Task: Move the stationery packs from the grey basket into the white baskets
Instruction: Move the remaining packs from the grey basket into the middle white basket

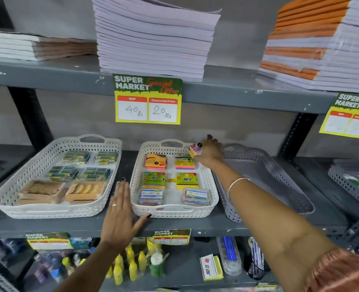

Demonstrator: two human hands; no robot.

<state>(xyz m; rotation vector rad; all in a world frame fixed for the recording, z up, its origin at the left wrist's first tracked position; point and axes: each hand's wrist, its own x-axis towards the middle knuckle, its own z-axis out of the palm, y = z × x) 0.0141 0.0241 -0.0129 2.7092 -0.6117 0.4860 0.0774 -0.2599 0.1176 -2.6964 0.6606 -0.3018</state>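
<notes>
Now right hand grips pack | middle white basket far rim

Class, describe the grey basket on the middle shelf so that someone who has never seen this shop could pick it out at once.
Find the middle shelf, below the stacked notebooks. Three flat perforated baskets sit in a row on it; take the rightmost, the grey basket, just past the person's right arm. Unlike the two white baskets beside it, which hold packs in rows, it is grey and looks empty.
</notes>
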